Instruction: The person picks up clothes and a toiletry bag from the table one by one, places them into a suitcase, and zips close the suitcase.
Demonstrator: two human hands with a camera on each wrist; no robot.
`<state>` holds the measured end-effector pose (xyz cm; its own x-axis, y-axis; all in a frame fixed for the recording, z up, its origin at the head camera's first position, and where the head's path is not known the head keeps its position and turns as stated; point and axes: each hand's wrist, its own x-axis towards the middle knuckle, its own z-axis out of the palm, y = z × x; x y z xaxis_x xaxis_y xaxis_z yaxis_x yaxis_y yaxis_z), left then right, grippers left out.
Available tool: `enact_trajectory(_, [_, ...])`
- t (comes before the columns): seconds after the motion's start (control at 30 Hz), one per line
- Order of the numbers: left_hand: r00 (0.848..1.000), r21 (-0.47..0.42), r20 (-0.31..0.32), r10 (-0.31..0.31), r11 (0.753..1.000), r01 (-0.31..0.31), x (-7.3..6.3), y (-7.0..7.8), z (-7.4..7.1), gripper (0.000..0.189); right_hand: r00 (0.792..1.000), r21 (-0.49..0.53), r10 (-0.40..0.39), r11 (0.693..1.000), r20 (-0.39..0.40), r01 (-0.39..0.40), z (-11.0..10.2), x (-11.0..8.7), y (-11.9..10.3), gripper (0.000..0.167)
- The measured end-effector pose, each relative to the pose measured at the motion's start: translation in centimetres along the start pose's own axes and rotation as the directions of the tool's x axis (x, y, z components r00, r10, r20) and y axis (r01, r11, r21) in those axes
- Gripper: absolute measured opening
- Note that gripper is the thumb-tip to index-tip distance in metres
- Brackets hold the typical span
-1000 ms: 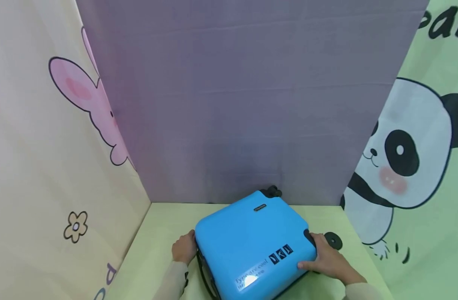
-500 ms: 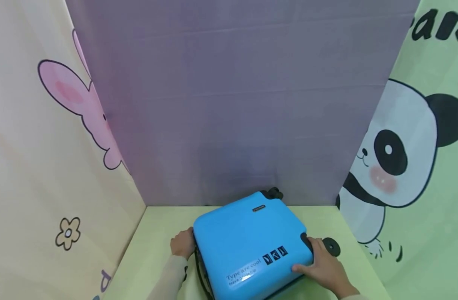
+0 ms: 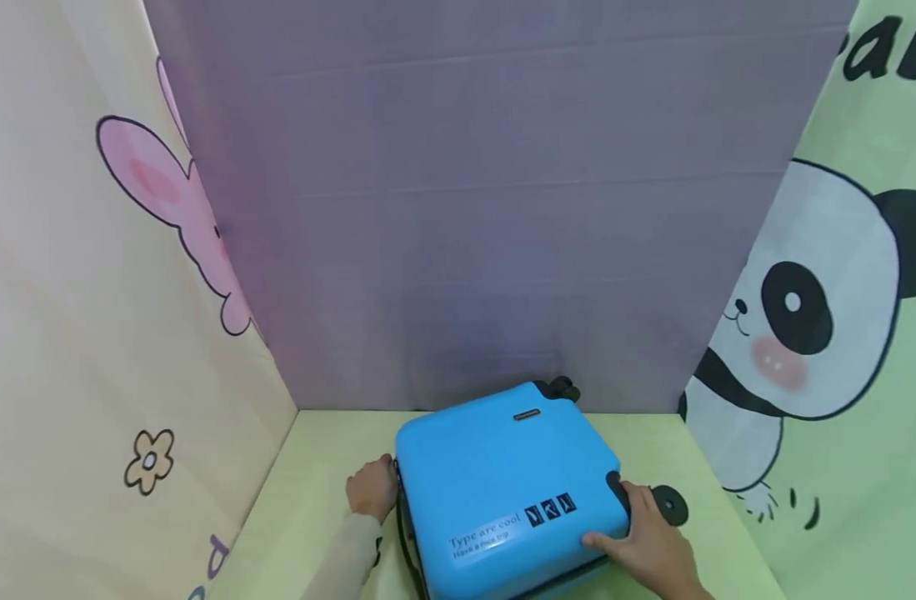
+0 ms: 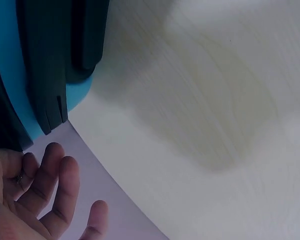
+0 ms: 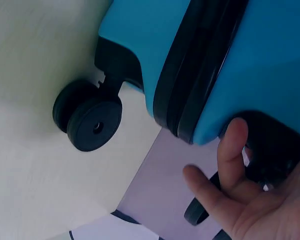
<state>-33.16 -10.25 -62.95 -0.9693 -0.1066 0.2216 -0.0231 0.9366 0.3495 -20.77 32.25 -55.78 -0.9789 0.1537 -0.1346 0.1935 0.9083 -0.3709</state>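
Observation:
A blue hard-shell suitcase (image 3: 503, 467) lies on the pale table, its lettered face up and its body turned at an angle. My left hand (image 3: 372, 488) is at its far-left edge. In the left wrist view that hand's fingers (image 4: 67, 195) curl loosely, with the thumb side pinched close at the black seam by the case corner. My right hand (image 3: 656, 546) grips the right side near a black wheel housing (image 5: 270, 145). Its thumb lies on the shell, and its fingers reach along the side. Much of the left thumb is hidden.
A black wheel (image 3: 671, 505) sticks out beyond my right hand, with another wheel (image 3: 566, 387) at the far corner. A black side handle (image 4: 90, 35) runs along the left side. A grey-purple cloth wall (image 3: 473, 208) stands right behind the table (image 3: 330, 450), with printed curtains either side.
The suitcase has turned slightly clockwise as seen from above. My right hand has come a little toward me with it, while my left hand stays at the left edge.

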Motion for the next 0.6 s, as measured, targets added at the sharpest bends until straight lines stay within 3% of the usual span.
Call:
enact_trajectory(0.43, [0.998, -0.058, -0.017, 0.055, 0.997, -0.056, -2.0, 1.7, 0.8, 0.032, 0.992, 0.018, 0.116, 0.993, -0.052, -0.115, 0.8, -1.1, -2.0, 0.144])
enact_trajectory(0.6, [0.998, -0.089, -0.022, 0.059, 0.994, -0.061, -3.1, 2.2, 0.8, 0.02, 0.982, 0.029, 0.173, 0.985, -0.071, -0.172, 1.3, -1.7, -2.7, 0.146])
